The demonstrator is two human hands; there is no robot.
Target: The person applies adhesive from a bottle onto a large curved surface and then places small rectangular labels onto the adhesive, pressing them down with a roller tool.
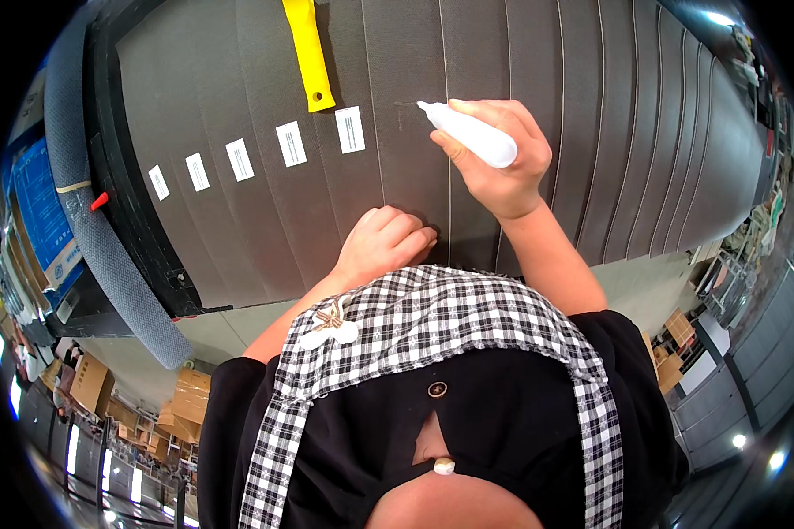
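The right hand [501,167] is gripping a white marker [469,134], its fingers wrapping tightly around the fat barrel while the pointed tip is pressing toward the dark grey fabric stack [503,79] just right of the yellow strap [309,53]. The left hand [381,242] is resting below the strap and to its right, fingers curling together into a loose fist, knuckles pushing down on the fabric and holding nothing. The marker is looking light and rigid, with a smooth, probably slick plastic body, so taking it around the thick middle, as the hand is doing now, is giving the firmest control of the tip; pinching nearer the nose would likely be steadier for fine marks. The fabric is lying in many overlapping layers fanned out on the worktop [132,212], and it is looking soft, limp and thin per layer but heavy as a stack; a single layer would probably be lifting best by its free edge, and it would be shifting under the pen unless pinned flat. Left of the strap, a row of small white labels [291,144] is sitting on the layers, and further left a grey foam-like tube [106,256] is curving along the worktop edge.
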